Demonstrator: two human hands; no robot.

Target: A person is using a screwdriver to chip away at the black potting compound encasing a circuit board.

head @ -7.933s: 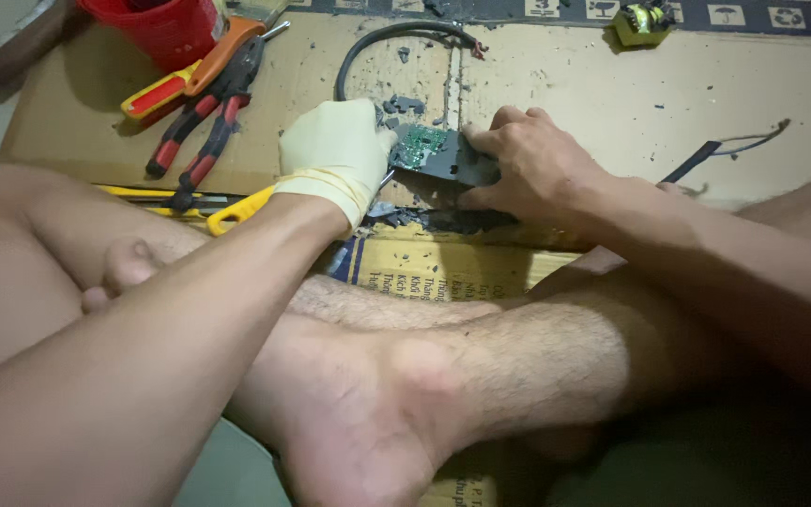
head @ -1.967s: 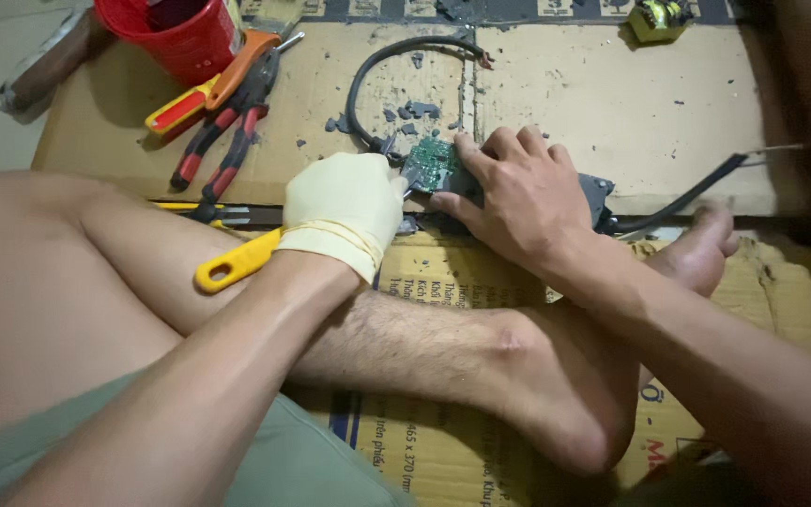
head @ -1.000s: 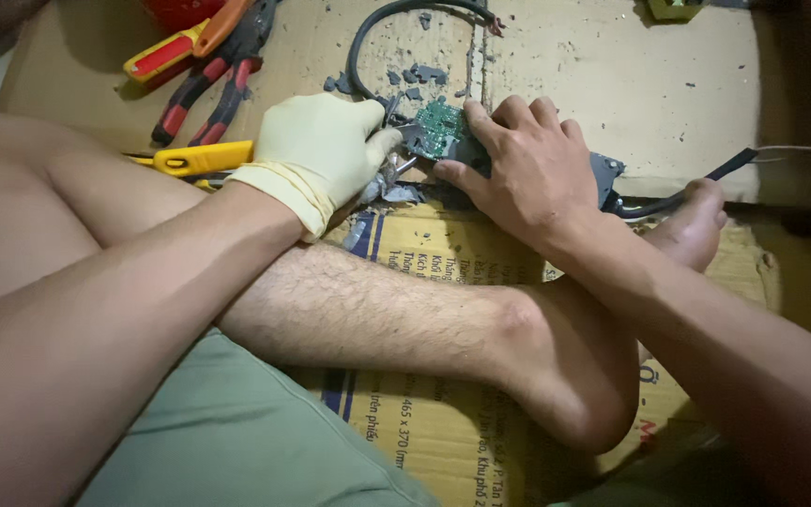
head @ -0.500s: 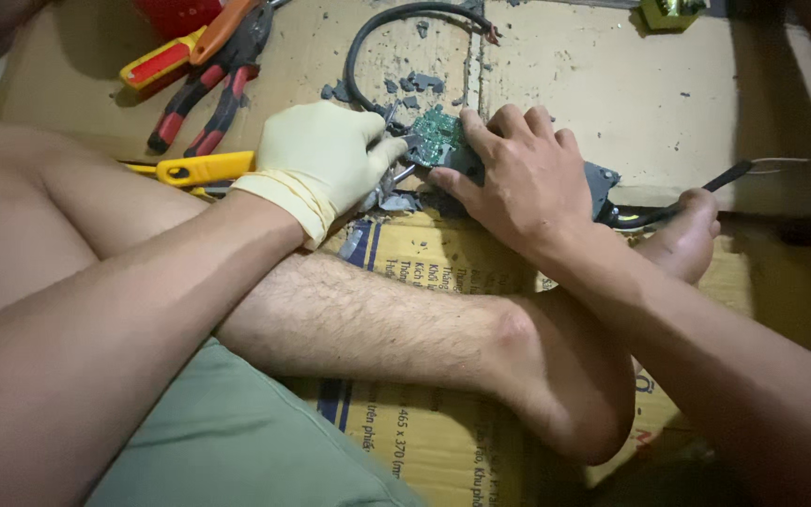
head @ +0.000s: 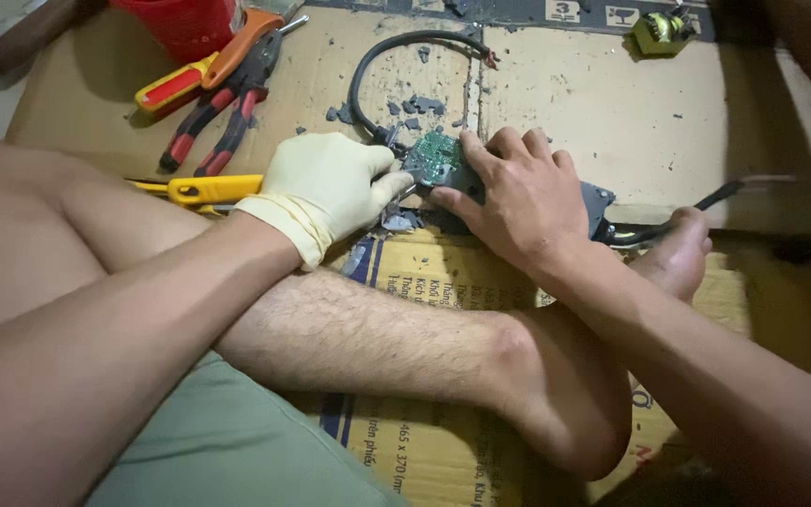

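Green circuit board [head: 437,157], small and rectangular, sits in a dark grey plastic housing [head: 596,202] on the flat brown cardboard sheet [head: 612,103], approx. centre of view, just past the person's crossed legs. Left hand [head: 326,188], in a cream latex glove, is curled w/ fingers together at the board's left edge; whether it pinches a tool there I cannot tell, since the fingertips hide it. Right hand [head: 518,192], bare, lies palm-down over the housing, fingers spread and pressing on the board's right side, holding it flat. Black cable [head: 368,70] loops from the board's top-left corner up across the cardboard. Grey plastic crumbs [head: 412,105] lie scattered inside that loop. Yellow-handled tool [head: 208,190] lies just left of the gloved hand, partly under the wrist. Red-and-black pliers [head: 218,122] and an orange-handled tool [head: 237,42] rest further up-left, near a red bucket [head: 185,23]. Small yellow-green transformer [head: 659,30] sits at top right, well apart.
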